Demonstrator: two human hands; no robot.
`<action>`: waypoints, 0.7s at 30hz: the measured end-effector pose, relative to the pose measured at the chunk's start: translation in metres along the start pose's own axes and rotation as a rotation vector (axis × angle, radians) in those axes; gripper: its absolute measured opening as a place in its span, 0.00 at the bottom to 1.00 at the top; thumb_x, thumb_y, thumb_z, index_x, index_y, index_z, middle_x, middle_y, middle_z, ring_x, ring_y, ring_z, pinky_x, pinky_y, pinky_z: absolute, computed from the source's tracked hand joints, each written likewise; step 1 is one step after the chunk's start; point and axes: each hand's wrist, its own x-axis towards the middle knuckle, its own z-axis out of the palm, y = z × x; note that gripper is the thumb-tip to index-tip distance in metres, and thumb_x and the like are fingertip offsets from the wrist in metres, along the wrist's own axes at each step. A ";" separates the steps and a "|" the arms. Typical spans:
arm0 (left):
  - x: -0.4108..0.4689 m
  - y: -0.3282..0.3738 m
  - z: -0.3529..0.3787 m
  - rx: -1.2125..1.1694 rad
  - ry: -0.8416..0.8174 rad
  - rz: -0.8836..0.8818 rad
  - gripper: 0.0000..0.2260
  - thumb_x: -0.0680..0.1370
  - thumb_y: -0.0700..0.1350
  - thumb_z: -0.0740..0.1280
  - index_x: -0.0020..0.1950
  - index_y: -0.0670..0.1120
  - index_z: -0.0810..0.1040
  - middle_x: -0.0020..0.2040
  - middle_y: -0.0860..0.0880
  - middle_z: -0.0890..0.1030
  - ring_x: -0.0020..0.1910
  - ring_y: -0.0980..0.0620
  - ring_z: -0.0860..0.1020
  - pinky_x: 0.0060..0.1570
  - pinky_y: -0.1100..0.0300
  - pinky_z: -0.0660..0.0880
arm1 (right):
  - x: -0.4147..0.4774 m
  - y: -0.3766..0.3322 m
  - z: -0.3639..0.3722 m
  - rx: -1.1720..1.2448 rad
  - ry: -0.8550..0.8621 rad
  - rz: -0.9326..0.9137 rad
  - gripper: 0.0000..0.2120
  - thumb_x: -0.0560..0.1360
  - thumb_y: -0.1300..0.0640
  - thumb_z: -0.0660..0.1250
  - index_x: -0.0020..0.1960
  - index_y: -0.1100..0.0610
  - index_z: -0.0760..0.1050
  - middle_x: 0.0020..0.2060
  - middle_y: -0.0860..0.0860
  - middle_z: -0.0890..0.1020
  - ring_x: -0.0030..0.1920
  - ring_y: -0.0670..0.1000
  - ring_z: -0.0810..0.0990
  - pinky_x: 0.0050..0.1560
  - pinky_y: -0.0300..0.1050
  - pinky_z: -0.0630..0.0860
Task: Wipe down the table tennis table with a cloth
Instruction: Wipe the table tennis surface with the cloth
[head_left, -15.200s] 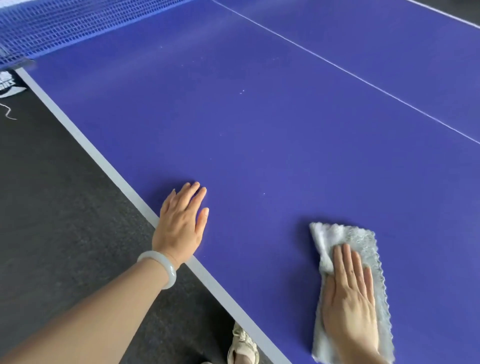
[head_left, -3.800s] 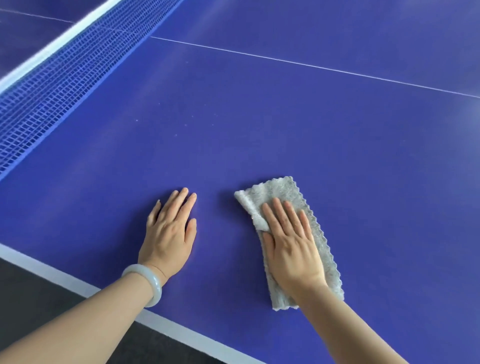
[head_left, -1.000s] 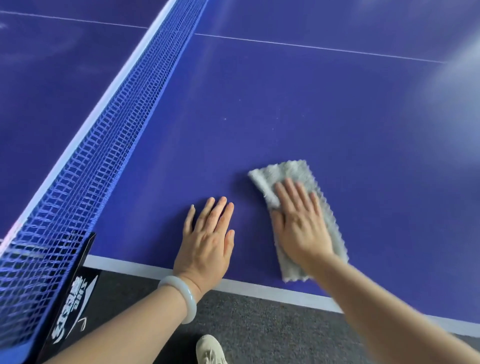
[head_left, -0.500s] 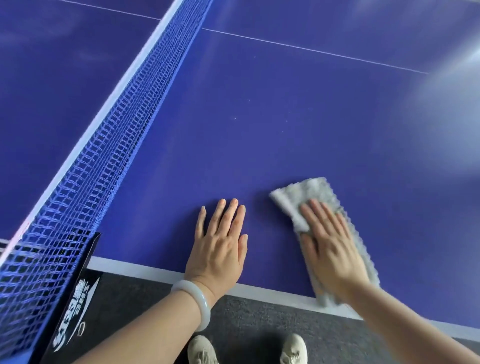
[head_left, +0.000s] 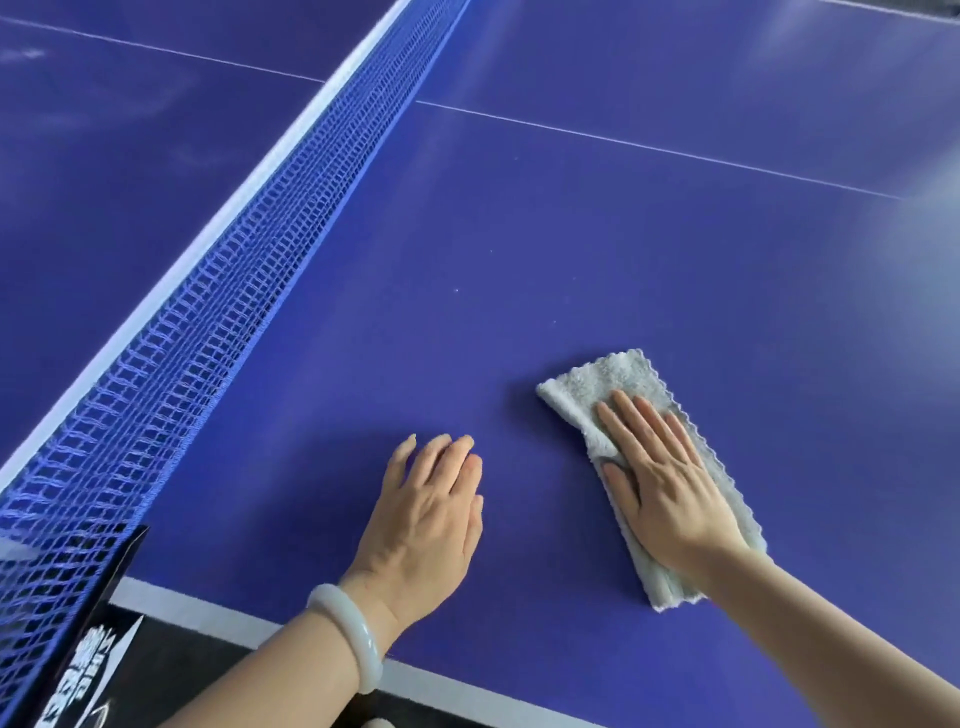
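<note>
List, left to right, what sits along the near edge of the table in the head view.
black net bracket → left hand, flat on the table → cloth with the right hand pressed flat on it

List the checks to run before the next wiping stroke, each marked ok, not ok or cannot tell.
1. Right hand flat on the cloth: ok.
2. Cloth folded and lying flat on the table: ok.
3. Left hand resting on the table, apart from the cloth: ok.
4. Surface ahead free of dirt: not ok, a white speck shows.
5. Cloth damp: cannot tell.
</note>
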 end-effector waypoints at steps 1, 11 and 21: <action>0.015 0.004 0.001 0.017 -0.013 0.008 0.21 0.80 0.50 0.51 0.64 0.43 0.77 0.66 0.45 0.76 0.66 0.44 0.73 0.68 0.42 0.68 | 0.002 0.016 -0.004 0.005 0.009 0.046 0.26 0.84 0.43 0.46 0.81 0.47 0.52 0.80 0.43 0.51 0.80 0.42 0.43 0.79 0.47 0.40; 0.122 0.016 0.028 0.001 -0.031 -0.266 0.24 0.81 0.53 0.54 0.75 0.44 0.66 0.73 0.42 0.66 0.74 0.41 0.63 0.73 0.37 0.57 | 0.081 0.053 -0.012 0.069 0.104 0.738 0.29 0.83 0.47 0.45 0.82 0.54 0.44 0.81 0.51 0.45 0.80 0.51 0.40 0.79 0.54 0.37; 0.120 0.017 0.023 -0.096 0.012 -0.296 0.23 0.78 0.45 0.63 0.74 0.45 0.70 0.72 0.46 0.69 0.73 0.44 0.67 0.72 0.39 0.61 | 0.066 -0.018 0.009 0.034 0.013 0.087 0.34 0.80 0.43 0.50 0.79 0.62 0.55 0.79 0.60 0.56 0.80 0.61 0.50 0.77 0.63 0.46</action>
